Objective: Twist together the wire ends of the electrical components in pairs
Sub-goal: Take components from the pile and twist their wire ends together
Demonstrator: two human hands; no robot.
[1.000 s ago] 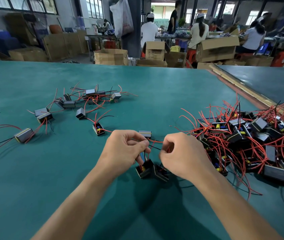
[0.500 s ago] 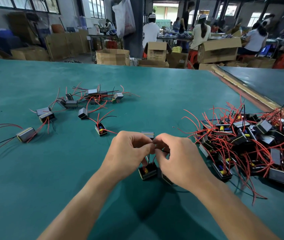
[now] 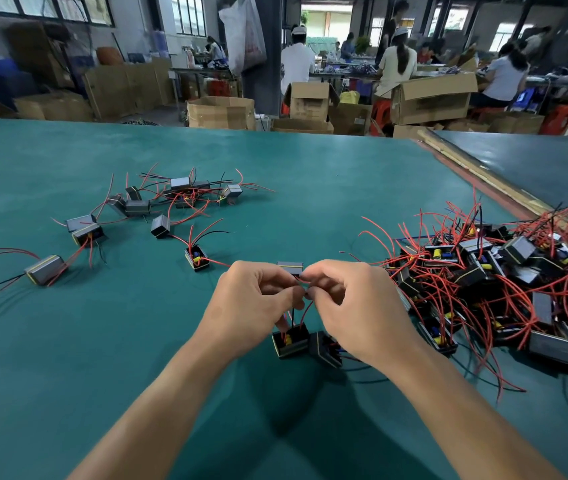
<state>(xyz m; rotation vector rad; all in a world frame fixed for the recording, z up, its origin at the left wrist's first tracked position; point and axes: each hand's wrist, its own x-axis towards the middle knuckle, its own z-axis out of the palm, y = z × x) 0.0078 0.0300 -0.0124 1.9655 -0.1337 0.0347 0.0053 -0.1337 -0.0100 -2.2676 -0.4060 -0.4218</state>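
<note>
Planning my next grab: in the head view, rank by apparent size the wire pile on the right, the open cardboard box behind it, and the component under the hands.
1. Wire pile, clearly largest.
2. Cardboard box, smaller in view, though it stands far off, so true size is unsure.
3. Component under the left hand and right hand, smallest despite being nearest.

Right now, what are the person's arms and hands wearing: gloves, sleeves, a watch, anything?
Nothing that shows. Both hands, left and right, are bare: no gloves, rings or finger guards. Both forearms are bare too, down to the bottom edge of the picture, with no sleeve cuffs, watch, wrist strap or band in view. Any sleeves would start higher up the arms, out of frame.
</note>
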